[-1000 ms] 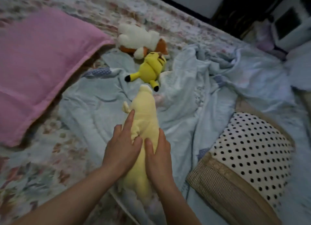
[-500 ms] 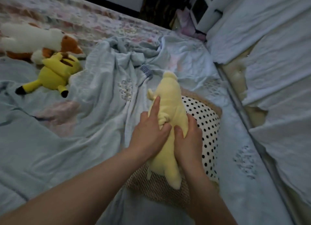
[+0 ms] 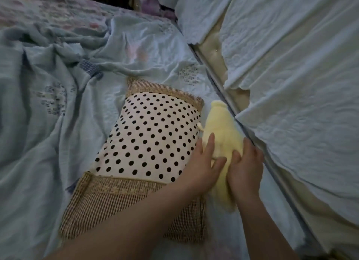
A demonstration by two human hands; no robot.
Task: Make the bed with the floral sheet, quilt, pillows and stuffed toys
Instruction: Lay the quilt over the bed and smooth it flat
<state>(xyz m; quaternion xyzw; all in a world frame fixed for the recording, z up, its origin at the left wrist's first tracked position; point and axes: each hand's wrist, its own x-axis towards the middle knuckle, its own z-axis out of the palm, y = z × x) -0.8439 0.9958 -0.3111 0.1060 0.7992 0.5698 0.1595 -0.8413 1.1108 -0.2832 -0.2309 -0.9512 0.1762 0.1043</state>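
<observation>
Gripping yellow plush (image 3: 219, 123), seemingly | between left hand (image 3: 200, 166) | right hand (image 3: 246, 168)

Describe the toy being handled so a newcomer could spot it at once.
Find the polka-dot pillow on the rumpled blue quilt. Right of it lies the plush toy, held by the left hand and right hand. It alone is plain pale yellow and fuzzy.
</observation>
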